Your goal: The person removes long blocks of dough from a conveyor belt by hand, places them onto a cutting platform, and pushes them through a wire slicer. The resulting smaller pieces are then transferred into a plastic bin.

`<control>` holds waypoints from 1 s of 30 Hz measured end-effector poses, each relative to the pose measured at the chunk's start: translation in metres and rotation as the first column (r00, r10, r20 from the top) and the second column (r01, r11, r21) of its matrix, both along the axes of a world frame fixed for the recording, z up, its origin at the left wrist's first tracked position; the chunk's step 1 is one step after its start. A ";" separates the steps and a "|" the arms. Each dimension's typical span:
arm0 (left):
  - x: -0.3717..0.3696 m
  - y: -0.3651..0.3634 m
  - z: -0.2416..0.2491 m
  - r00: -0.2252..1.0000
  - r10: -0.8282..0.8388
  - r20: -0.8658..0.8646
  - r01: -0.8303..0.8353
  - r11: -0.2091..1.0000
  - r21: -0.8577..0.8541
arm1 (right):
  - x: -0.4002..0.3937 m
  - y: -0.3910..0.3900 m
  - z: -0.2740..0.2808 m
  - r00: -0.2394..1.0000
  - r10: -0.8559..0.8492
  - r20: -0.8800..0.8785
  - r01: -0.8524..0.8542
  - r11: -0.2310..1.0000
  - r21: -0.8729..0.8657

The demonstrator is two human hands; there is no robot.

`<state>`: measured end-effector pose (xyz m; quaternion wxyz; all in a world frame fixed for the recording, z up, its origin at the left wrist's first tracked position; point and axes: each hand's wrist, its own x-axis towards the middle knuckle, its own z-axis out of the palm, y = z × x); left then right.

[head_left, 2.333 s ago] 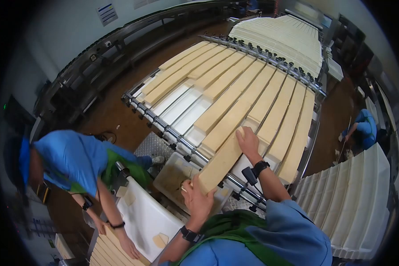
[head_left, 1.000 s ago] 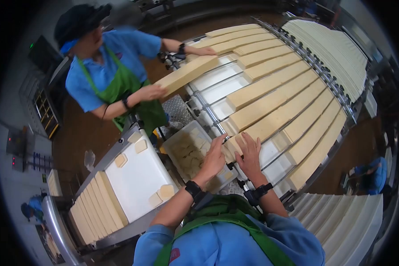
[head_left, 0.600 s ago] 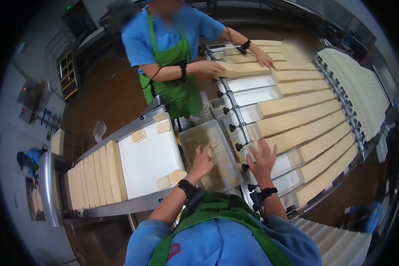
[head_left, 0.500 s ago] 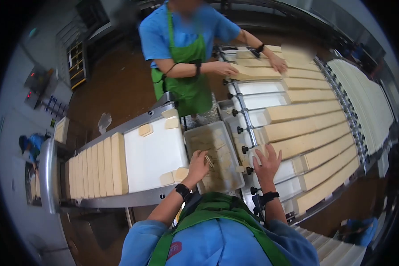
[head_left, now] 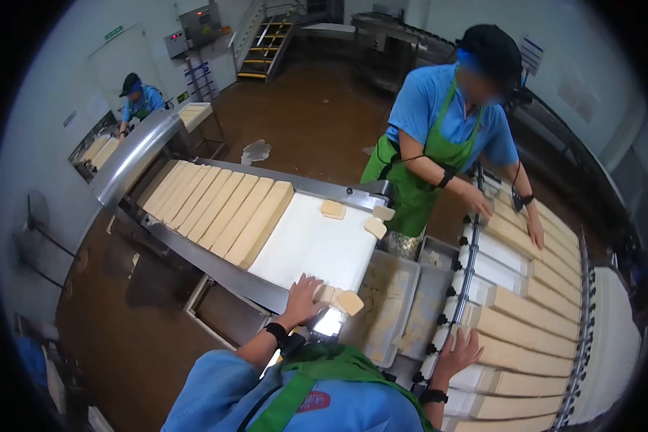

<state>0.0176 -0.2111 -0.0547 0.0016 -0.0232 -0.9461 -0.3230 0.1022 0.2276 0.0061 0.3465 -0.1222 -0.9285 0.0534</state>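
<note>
My left hand is at the near corner of the white belt, fingers stretched out and touching pale, rounded-square slices. Another such slice lies beside them at the belt's end. My right hand has its fingers spread at the end of a long row of upright pale slices on the right-hand conveyor. Between my hands stands a grey tub with scraps and broken slices inside.
Across from me, a co-worker in a green apron has both hands on a slice row. Packed rows fill the belt's left part. Loose slices lie at its far end. A metal rail edges the right conveyor.
The view has swung left. My left hand has moved from over the tub to the belt corner, and the thin pieces it held no longer show in it. My right hand remains by the rows.
</note>
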 end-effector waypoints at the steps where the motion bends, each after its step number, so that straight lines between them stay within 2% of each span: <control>1: 0.006 -0.003 -0.006 0.996 -0.033 0.081 0.035 0.999 -0.025 | 0.000 0.000 0.000 1.000 0.022 -0.014 -0.022 1.000 0.009; 2: 0.009 -0.006 -0.016 0.992 -0.082 0.093 0.088 0.994 -0.061 | 0.000 -0.002 0.001 1.000 0.014 -0.016 -0.014 1.000 0.017; 3: 0.014 -0.006 -0.016 0.995 -0.060 0.081 0.065 0.996 -0.055 | 0.000 -0.001 -0.001 1.000 0.006 -0.016 -0.005 1.000 0.023; 5: 0.022 -0.002 -0.008 0.985 -0.163 0.061 0.172 0.967 -0.190 | 0.000 0.003 -0.008 1.000 0.023 -0.013 -0.023 0.999 0.038; 6: 0.023 0.000 0.002 0.980 -0.164 0.114 0.182 0.967 -0.180 | 0.001 0.002 -0.007 1.000 0.014 -0.003 -0.013 0.999 0.046; 18: 0.019 0.006 0.007 0.976 -0.146 0.162 0.176 0.966 -0.190 | 0.003 0.000 -0.007 0.998 -0.022 0.055 0.018 0.996 0.084; 30: 0.015 0.003 0.010 0.965 -0.133 0.224 0.180 0.962 -0.206 | 0.004 -0.005 -0.006 0.999 -0.042 0.031 0.039 0.994 0.101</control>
